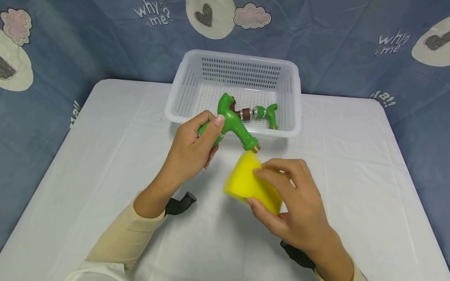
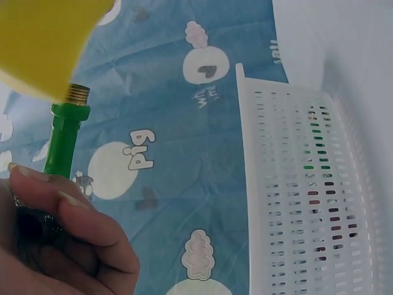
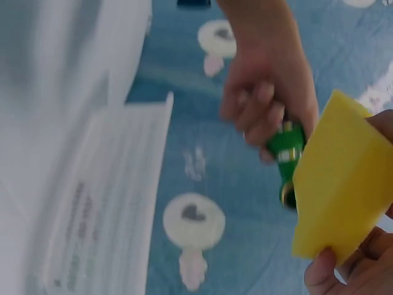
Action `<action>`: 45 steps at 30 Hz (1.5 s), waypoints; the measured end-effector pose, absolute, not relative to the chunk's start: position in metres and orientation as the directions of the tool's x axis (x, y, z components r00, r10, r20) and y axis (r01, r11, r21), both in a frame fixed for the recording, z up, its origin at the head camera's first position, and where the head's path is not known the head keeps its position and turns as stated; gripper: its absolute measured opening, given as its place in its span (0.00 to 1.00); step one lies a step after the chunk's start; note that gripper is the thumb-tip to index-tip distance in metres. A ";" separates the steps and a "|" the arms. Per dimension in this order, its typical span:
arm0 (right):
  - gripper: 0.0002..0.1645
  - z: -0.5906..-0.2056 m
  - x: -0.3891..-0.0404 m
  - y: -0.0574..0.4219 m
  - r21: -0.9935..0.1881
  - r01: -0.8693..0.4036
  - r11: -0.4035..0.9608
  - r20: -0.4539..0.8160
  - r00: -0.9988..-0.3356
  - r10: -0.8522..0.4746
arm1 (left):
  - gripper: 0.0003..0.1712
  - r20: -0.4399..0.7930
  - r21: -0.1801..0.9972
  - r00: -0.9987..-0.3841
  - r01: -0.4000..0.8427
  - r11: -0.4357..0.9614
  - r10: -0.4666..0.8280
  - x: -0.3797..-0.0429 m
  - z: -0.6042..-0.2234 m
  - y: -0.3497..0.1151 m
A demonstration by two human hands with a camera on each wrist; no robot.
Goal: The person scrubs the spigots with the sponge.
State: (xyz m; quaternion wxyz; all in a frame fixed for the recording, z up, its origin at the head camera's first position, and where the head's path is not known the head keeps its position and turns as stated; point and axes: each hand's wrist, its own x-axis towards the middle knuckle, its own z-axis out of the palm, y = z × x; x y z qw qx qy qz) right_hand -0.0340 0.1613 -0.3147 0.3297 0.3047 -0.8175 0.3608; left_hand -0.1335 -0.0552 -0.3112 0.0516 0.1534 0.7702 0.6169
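Note:
In the head view my left hand [image 1: 193, 146] grips a green faucet [image 1: 233, 121] by its inlet end, with the brass-threaded tip angled down to the right. My right hand [image 1: 299, 199] holds a yellow sponge [image 1: 253, 179] between thumb and fingers, just below that tip. The sponge's upper edge is at the threads; whether they touch I cannot tell. From the left wrist, the sponge [image 2: 43, 43] overlaps the end of the brass thread [image 2: 77, 94]. In the right wrist view the sponge [image 3: 344, 178] looks bent and hides part of the faucet [image 3: 287, 150].
A white plastic basket [image 1: 246, 54] stands at the back of the white-covered table [image 1: 105, 156]. Inside it lie a brown faucet [image 1: 245, 114] and a smaller green faucet [image 1: 271, 116]. A blue patterned cloth [image 1: 316, 39] hangs behind. Black straps [image 1: 181, 205] hang at the wrists.

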 end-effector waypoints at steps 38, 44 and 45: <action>0.28 -0.320 -0.045 0.185 -0.515 -0.461 0.723 0.669 -0.743 0.003 | 0.19 0.151 0.981 -0.895 0.188 0.048 0.421 -0.130 -0.309 -0.057; 0.27 -0.324 -0.044 0.179 -0.534 -0.485 0.693 0.652 -0.758 -0.028 | 0.20 0.152 0.985 -0.891 0.174 0.013 0.428 -0.130 -0.311 -0.057; 0.27 -0.325 -0.043 0.177 -0.540 -0.490 0.685 0.646 -0.762 -0.036 | 0.20 0.149 0.985 -0.890 0.170 0.010 0.431 -0.130 -0.311 -0.056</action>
